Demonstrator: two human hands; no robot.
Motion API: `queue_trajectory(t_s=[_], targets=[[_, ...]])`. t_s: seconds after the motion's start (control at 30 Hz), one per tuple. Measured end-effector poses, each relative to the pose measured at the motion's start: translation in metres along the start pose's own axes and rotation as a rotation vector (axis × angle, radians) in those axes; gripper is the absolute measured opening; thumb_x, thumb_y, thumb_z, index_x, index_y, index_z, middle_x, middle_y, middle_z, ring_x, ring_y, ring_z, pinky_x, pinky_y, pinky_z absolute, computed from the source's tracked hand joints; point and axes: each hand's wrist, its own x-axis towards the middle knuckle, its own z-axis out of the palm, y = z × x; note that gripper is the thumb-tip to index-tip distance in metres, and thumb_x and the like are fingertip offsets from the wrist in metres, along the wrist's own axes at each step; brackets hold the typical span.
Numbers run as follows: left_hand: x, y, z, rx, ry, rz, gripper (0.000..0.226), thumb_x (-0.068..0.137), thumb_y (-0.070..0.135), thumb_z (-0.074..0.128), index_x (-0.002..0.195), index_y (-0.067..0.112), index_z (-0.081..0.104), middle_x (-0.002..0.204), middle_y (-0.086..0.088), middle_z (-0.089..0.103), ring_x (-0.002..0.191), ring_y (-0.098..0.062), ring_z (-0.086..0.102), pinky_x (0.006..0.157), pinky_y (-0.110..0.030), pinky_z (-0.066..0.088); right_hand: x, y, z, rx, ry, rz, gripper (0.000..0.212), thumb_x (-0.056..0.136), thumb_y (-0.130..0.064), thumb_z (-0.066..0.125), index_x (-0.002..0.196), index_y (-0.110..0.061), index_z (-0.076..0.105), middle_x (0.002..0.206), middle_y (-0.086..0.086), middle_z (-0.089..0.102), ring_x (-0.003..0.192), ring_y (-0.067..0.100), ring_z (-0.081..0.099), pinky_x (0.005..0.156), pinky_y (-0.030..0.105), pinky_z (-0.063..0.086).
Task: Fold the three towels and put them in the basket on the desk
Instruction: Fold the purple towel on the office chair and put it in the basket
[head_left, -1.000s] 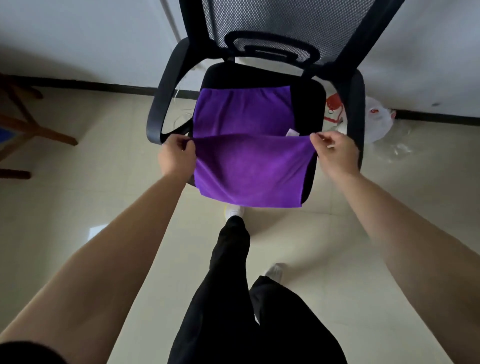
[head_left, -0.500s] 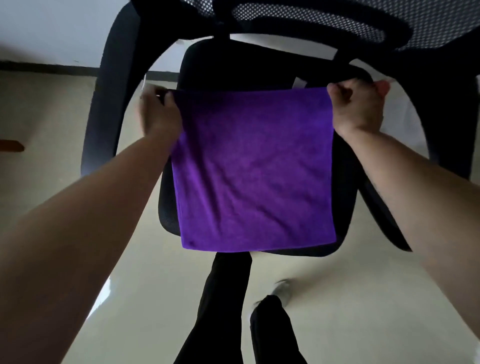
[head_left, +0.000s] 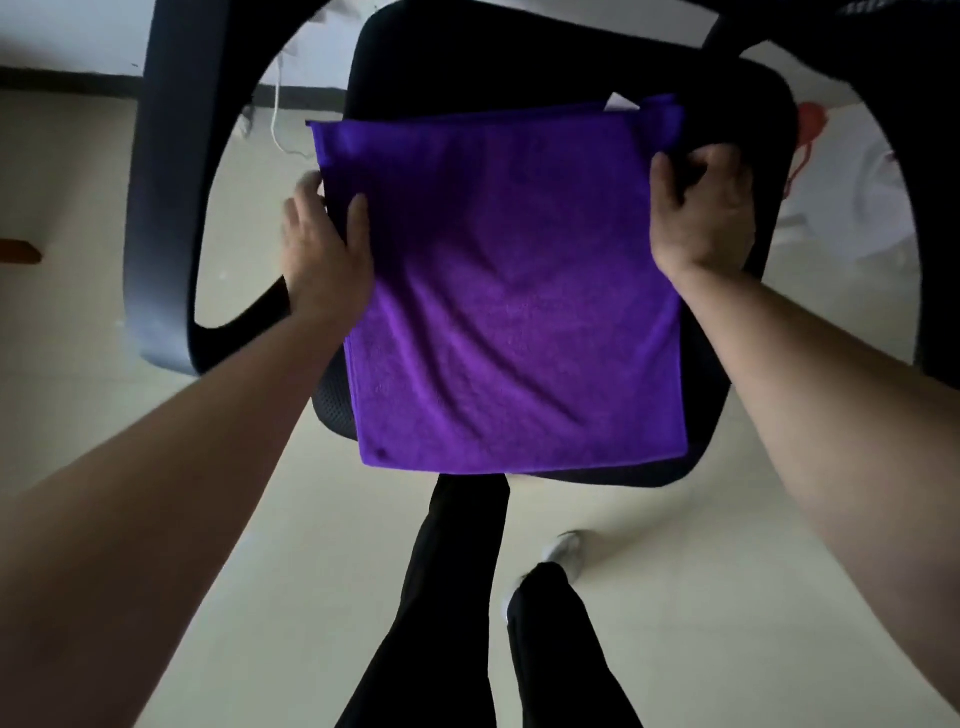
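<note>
The purple towel (head_left: 519, 291) now lies spread over the black chair seat (head_left: 519, 67), its near edge overhanging the seat's front, whereas half a second ago it hung from its top corners in front of the seat. A second purple edge and a small white label (head_left: 621, 102) show just beyond its far right corner; whether that is a fold or another towel cannot be told. The left hand (head_left: 324, 254) has slid from the top left corner down the left edge and holds it with the thumb laid on top of the cloth and the fingers past the edge. The right hand (head_left: 701, 213) has likewise come off the top corner and grips the right edge a little below it, thumb on top, fingers curled round the side. The view has moved closer, so the seat fills more of the picture and the chair's left armrest (head_left: 166, 182) arcs beside the left hand. Below the seat stand the person's black trouser legs (head_left: 457, 597) and a white shoe (head_left: 563, 545) on the pale tiled floor (head_left: 260, 519). A white bag (head_left: 852, 208) lies on the floor beyond the right hand.
</note>
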Motion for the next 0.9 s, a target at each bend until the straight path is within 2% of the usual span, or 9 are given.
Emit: queue_trajectory(t_s=[0.1,0.2,0.4,0.57,0.63,0.7,0.77,0.83,0.9], targets=[[-0.046,-0.010,0.005,0.030,-0.078,0.094,0.063,0.097,0.032,0.052,0.148,0.001,0.031,0.149,-0.021,0.035,0.139,-0.033,0.035,0.116,-0.036,0.028,-0.038,0.020,-0.002,-0.005,-0.038,0.012,0.052,0.095,-0.057,0.048,0.122,-0.013,0.057,0.122,0.013,0.060,0.109,0.032,0.060,0.086,0.036,0.044],[-0.094,-0.020,0.010,0.031,-0.059,0.042,0.068,0.095,0.030,0.057,0.150,0.001,0.029,0.153,-0.022,0.031,0.142,-0.036,0.031,0.117,-0.041,0.027,-0.078,0.044,-0.006,-0.015,-0.102,0.034,0.056,0.093,-0.060,0.049,0.123,-0.013,0.055,0.120,0.015,0.060,0.108,0.036,0.060,0.086,0.039,0.047],[-0.212,-0.044,0.010,0.170,-0.007,-0.386,0.064,0.092,0.047,0.059,0.138,0.007,0.040,0.131,-0.019,0.048,0.121,-0.038,0.045,0.097,-0.047,0.036,-0.181,0.113,-0.024,-0.154,-0.260,0.116,0.064,0.093,-0.066,0.046,0.119,-0.009,0.058,0.119,0.019,0.059,0.109,0.040,0.059,0.088,0.045,0.047],[-0.222,-0.055,0.010,-0.358,-0.117,-0.713,0.047,0.088,0.050,0.065,0.111,0.012,0.051,0.100,-0.005,0.061,0.089,-0.024,0.058,0.072,-0.032,0.045,-0.201,0.130,-0.027,-0.128,-0.305,0.111,0.064,0.095,-0.064,0.044,0.097,-0.003,0.064,0.107,0.022,0.061,0.099,0.040,0.061,0.079,0.041,0.046],[-0.225,-0.050,0.009,-0.424,-0.120,-0.720,0.030,0.091,0.043,0.064,0.096,0.014,0.056,0.082,-0.002,0.056,0.078,-0.022,0.051,0.060,-0.027,0.040,-0.200,0.137,-0.027,0.067,-0.344,0.207,0.060,0.092,-0.065,0.050,0.082,-0.007,0.061,0.087,0.014,0.068,0.088,0.036,0.065,0.075,0.038,0.047],[-0.240,-0.043,0.008,-0.449,-0.094,-0.682,0.025,0.091,0.037,0.064,0.090,0.014,0.056,0.076,0.001,0.053,0.075,-0.021,0.048,0.058,-0.026,0.039,-0.207,0.154,-0.032,0.241,-0.362,0.300,0.059,0.083,-0.071,0.056,0.070,-0.013,0.058,0.070,0.005,0.071,0.077,0.031,0.070,0.078,0.045,0.055],[-0.258,-0.040,0.007,-0.542,-0.086,-0.718,0.024,0.090,0.035,0.066,0.088,0.014,0.055,0.075,0.002,0.054,0.073,-0.020,0.049,0.063,-0.029,0.048,-0.216,0.167,-0.041,0.327,-0.365,0.353,0.056,0.077,-0.072,0.061,0.066,-0.017,0.056,0.062,0.001,0.071,0.070,0.027,0.073,0.079,0.051,0.058],[-0.280,-0.034,0.001,-0.644,-0.104,-0.799,0.025,0.090,0.033,0.067,0.097,0.012,0.056,0.088,0.000,0.061,0.077,-0.018,0.058,0.076,-0.036,0.056,-0.231,0.174,-0.055,0.426,-0.353,0.425,0.050,0.075,-0.067,0.068,0.066,-0.020,0.055,0.066,0.004,0.072,0.070,0.024,0.074,0.076,0.046,0.060],[-0.304,-0.032,-0.003,-0.728,-0.112,-0.871,0.028,0.091,0.031,0.067,0.106,0.011,0.055,0.101,-0.004,0.064,0.079,-0.018,0.066,0.074,-0.036,0.058,-0.249,0.180,-0.071,0.507,-0.343,0.500,0.047,0.077,-0.061,0.073,0.068,-0.018,0.055,0.076,0.010,0.072,0.064,0.018,0.071,0.066,0.037,0.054]])
